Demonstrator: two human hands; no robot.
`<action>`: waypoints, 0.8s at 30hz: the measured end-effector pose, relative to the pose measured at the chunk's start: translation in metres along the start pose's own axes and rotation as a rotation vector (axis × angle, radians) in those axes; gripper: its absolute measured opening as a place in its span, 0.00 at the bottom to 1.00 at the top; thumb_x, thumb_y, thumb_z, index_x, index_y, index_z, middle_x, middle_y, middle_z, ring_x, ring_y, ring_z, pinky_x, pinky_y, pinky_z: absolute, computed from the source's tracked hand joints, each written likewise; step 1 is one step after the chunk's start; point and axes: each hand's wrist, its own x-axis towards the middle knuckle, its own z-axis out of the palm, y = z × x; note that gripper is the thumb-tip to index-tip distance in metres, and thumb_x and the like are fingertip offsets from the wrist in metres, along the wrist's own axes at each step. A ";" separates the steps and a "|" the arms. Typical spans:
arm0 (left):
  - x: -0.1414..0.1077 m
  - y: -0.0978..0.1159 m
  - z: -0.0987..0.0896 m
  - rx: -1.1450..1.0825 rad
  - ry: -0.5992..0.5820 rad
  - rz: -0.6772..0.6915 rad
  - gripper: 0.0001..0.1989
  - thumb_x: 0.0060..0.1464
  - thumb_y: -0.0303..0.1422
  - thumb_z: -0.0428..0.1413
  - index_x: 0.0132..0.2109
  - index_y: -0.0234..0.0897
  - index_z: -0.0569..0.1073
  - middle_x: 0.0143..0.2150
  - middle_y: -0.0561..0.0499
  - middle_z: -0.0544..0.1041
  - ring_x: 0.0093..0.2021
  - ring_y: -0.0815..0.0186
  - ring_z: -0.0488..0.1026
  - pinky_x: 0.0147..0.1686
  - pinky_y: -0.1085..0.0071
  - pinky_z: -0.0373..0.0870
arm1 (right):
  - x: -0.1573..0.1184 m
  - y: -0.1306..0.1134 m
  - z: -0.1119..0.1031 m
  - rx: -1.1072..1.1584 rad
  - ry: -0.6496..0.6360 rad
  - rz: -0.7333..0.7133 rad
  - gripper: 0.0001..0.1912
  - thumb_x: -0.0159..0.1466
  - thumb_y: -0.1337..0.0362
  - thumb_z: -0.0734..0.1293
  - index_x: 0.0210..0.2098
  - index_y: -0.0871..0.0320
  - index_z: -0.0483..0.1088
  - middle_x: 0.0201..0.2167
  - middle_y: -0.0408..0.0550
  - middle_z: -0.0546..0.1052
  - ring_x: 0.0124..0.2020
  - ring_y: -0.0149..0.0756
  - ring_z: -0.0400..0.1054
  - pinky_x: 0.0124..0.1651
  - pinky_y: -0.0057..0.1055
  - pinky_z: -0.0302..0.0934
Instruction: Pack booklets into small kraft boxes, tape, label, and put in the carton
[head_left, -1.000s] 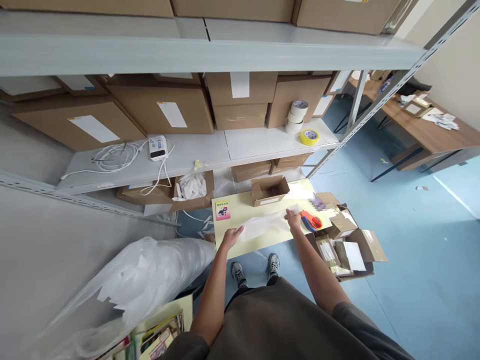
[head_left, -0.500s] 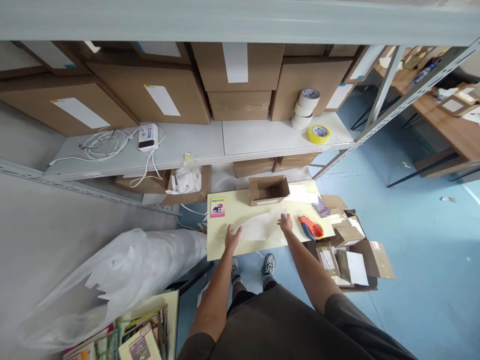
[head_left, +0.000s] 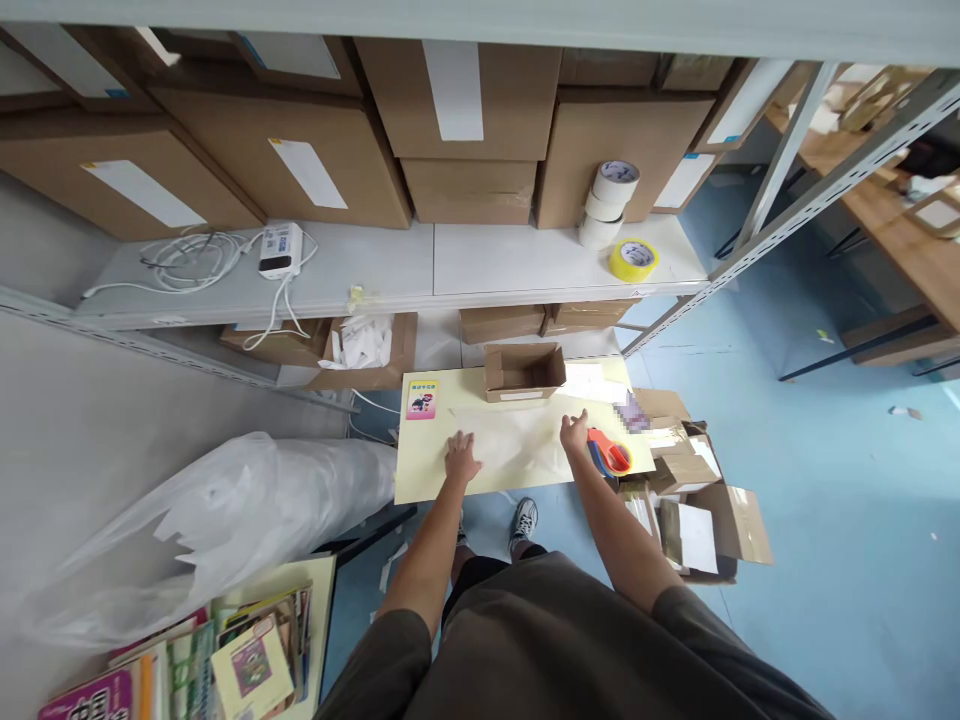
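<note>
A translucent white sheet (head_left: pixel 510 438) lies flat on the pale yellow table (head_left: pixel 420 482). My left hand (head_left: pixel 461 458) rests on its left end with the fingers spread. At the sheet's right end is my right hand (head_left: pixel 574 432), its fingers curled; whether it pinches the edge is too small to tell. Behind the sheet stands an open, empty-looking cardboard box (head_left: pixel 523 372). A small pink and yellow booklet (head_left: pixel 422 400) lies at the table's back left. Just right of my right hand is a red and blue tape dispenser (head_left: pixel 609 455).
White papers (head_left: pixel 589 382) lie at the table's back right. A large carton of boxes (head_left: pixel 697 535) stands to the right. Left are a plastic-wrapped roll (head_left: pixel 300 500) and a stack of books (head_left: pixel 255 665). A shelf (head_left: pixel 510 270) with tape rolls and cartons runs behind.
My left hand has opened wider and now lies flat on the sheet, which is spread flatter. The camera view has shifted slightly.
</note>
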 end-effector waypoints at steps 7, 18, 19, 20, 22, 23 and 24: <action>-0.014 -0.027 0.009 0.062 -0.003 0.043 0.57 0.40 0.48 0.72 0.75 0.45 0.58 0.81 0.40 0.43 0.79 0.36 0.31 0.73 0.42 0.42 | -0.069 0.032 0.022 -0.749 -0.481 -0.346 0.34 0.66 0.66 0.60 0.72 0.54 0.61 0.77 0.54 0.55 0.78 0.51 0.43 0.72 0.49 0.50; -0.003 -0.048 -0.040 -0.003 0.209 0.151 0.28 0.65 0.37 0.54 0.70 0.39 0.67 0.72 0.39 0.67 0.73 0.50 0.59 0.70 0.54 0.58 | -0.088 0.013 0.087 -0.844 -0.454 -0.423 0.32 0.70 0.66 0.58 0.73 0.60 0.59 0.76 0.57 0.56 0.78 0.50 0.42 0.74 0.48 0.49; 0.003 -0.054 -0.051 -0.028 0.243 0.160 0.27 0.65 0.35 0.53 0.70 0.38 0.67 0.70 0.39 0.68 0.72 0.52 0.61 0.70 0.56 0.59 | -0.087 0.001 0.104 -0.795 -0.473 -0.468 0.31 0.71 0.66 0.58 0.73 0.61 0.60 0.76 0.56 0.56 0.78 0.47 0.43 0.74 0.46 0.50; 0.010 -0.061 -0.063 -0.060 0.270 0.165 0.27 0.65 0.34 0.52 0.70 0.37 0.67 0.69 0.40 0.69 0.71 0.53 0.62 0.70 0.58 0.59 | -0.087 -0.011 0.123 -0.749 -0.493 -0.508 0.31 0.71 0.65 0.58 0.73 0.60 0.60 0.76 0.55 0.57 0.78 0.45 0.45 0.74 0.44 0.50; 0.028 -0.078 -0.086 -0.136 0.302 0.147 0.28 0.64 0.31 0.52 0.70 0.35 0.67 0.69 0.39 0.70 0.71 0.55 0.63 0.71 0.61 0.58 | -0.089 -0.032 0.166 -0.685 -0.547 -0.551 0.31 0.71 0.64 0.58 0.73 0.59 0.60 0.75 0.53 0.59 0.77 0.43 0.48 0.75 0.42 0.49; 0.038 -0.088 -0.098 -0.175 0.305 0.120 0.28 0.63 0.29 0.53 0.70 0.34 0.67 0.69 0.39 0.70 0.71 0.55 0.64 0.71 0.62 0.58 | -0.090 -0.041 0.188 -0.670 -0.576 -0.554 0.31 0.72 0.64 0.58 0.73 0.59 0.60 0.75 0.53 0.60 0.76 0.42 0.50 0.75 0.42 0.49; 0.048 -0.098 -0.108 -0.212 0.298 0.086 0.29 0.62 0.28 0.54 0.70 0.34 0.67 0.69 0.40 0.70 0.70 0.55 0.64 0.70 0.62 0.59 | -0.092 -0.048 0.210 -0.665 -0.607 -0.550 0.30 0.72 0.64 0.58 0.73 0.59 0.60 0.74 0.53 0.60 0.76 0.42 0.51 0.76 0.42 0.49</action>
